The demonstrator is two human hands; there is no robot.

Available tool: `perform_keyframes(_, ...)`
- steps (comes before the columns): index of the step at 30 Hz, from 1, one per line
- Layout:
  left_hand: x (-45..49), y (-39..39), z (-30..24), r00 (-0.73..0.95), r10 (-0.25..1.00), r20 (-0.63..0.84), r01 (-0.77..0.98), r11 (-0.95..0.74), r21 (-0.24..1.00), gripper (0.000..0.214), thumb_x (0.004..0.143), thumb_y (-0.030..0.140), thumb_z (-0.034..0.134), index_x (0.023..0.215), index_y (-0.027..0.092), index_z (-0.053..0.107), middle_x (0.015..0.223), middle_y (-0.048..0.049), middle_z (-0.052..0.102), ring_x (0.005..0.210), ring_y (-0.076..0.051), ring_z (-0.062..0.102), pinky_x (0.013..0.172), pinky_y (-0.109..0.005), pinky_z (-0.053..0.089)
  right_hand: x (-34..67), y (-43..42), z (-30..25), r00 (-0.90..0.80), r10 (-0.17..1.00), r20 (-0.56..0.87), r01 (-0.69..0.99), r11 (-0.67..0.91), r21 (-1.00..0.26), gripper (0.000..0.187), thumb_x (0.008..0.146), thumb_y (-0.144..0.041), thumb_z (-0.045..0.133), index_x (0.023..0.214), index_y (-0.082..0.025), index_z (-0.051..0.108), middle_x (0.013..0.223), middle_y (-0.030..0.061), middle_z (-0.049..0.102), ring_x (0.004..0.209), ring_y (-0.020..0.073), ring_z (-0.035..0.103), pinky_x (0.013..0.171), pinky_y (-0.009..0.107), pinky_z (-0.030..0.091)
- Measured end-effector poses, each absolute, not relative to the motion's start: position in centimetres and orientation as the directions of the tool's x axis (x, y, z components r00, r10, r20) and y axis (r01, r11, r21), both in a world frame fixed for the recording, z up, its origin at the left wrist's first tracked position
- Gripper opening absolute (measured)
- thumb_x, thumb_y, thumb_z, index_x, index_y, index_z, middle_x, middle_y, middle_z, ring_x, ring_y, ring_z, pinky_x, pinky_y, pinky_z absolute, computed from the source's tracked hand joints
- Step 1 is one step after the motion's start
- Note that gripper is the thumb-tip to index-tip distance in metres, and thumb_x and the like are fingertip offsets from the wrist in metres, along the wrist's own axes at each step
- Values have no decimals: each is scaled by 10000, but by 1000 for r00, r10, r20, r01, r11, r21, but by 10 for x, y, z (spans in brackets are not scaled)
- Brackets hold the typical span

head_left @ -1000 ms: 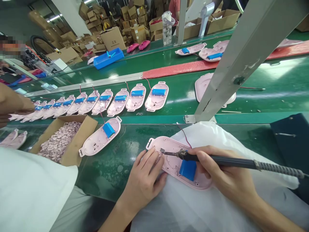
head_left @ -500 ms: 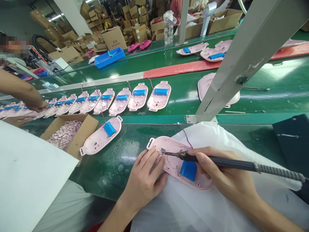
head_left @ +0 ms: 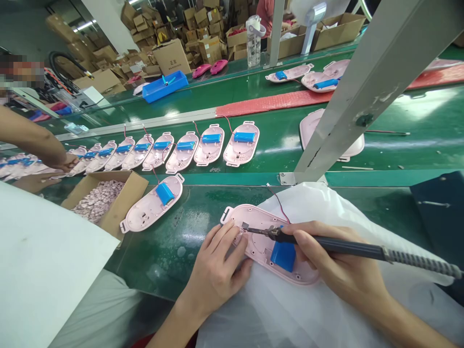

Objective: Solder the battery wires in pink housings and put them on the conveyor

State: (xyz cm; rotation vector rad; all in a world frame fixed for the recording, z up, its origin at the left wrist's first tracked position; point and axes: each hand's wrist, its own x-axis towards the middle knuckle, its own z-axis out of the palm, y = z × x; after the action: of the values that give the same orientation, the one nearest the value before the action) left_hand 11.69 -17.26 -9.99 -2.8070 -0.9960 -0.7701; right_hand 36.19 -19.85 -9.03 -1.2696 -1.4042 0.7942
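Observation:
A pink oval plastic shell (head_left: pixel 253 241) with a blue battery (head_left: pixel 282 254) inside lies on a white plastic bag (head_left: pixel 326 299) in front of me. My left hand (head_left: pixel 217 270) rests on the shell's left end, its fingers pressed down on it. My right hand (head_left: pixel 337 263) grips a dark soldering iron (head_left: pixel 348 247) like a pen. The iron's tip touches a small part (head_left: pixel 245 226) inside the shell near my left fingers. A red wire (head_left: pixel 277 200) runs from the shell toward the belt.
A second pink shell (head_left: pixel 152 205) lies left, beside a cardboard box of small pink parts (head_left: pixel 101 200). A row of several shells with blue batteries (head_left: pixel 188 147) sits on the green belt. A co-worker's arm (head_left: pixel 36 142) reaches in at left. A grey metal post (head_left: pixel 362 92) slants at right.
The row of shells on the belt has drifted slightly right. The co-worker's arm has reached further in over the left shells. My own hands have barely moved.

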Motion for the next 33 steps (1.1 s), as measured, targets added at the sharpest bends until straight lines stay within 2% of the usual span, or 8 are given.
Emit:
perform_keyframes(10, 116, -172, -100, 666, 575, 475, 605, -789, 106, 286, 962, 175, 676, 1238, 107, 704, 1235, -174, 747, 1273, -316, 679, 1103, -485, 562, 362, -199, -90, 77, 956, 282, 263, 253, -931, 195, 1038, -291, 652, 941, -256, 817, 558, -41, 666, 429, 108, 591, 443, 208, 496)
perform_keyframes(28, 116, -173, -100, 664, 575, 478, 608, -787, 103, 262, 973, 192, 661, 1219, 114, 708, 1239, -167, 744, 1279, -310, 676, 1108, -466, 552, 363, -200, -90, 67, 959, 276, 322, 241, -916, 294, 1061, -379, 609, 921, -236, 823, 527, -34, 644, 404, 111, 559, 412, 214, 463)
perform_keyframes(33, 116, -173, -101, 666, 573, 478, 606, -789, 101, 282, 966, 188, 671, 1231, 103, 711, 1240, -175, 741, 1285, -319, 671, 1111, -471, 546, 362, -200, -91, 80, 953, 293, 300, 257, -919, 256, 1054, -353, 626, 926, -242, 818, 537, -41, 650, 406, 102, 557, 413, 204, 458)
